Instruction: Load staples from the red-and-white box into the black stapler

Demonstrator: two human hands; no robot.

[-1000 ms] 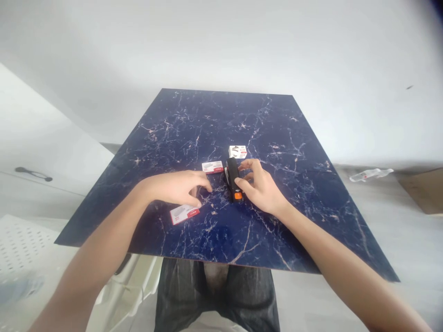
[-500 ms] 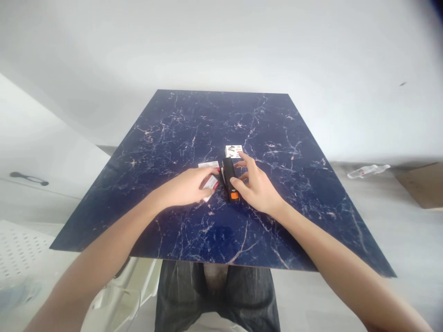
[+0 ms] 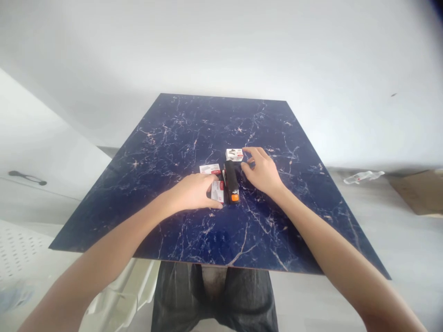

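A black stapler with an orange end lies lengthwise in the middle of the blue marbled table. My left hand has its thumb and fingers around a small white and red box beside the stapler's left side. Just beyond those fingers lies another white and red box. A third small white box, with a dark picture on it, sits past the stapler's far end. My right hand is at this box's right side, thumb and fingers apart; whether the fingertips touch it is unclear.
The table's near edge runs in front of my lap. A white wall stands behind the table. On the floor to the right are a clear plastic bottle and a cardboard box. A white cabinet with a dark handle is at the left.
My right hand has left the stapler and moved away to the far white box. The box at my left hand has straightened and lies closer alongside the stapler.
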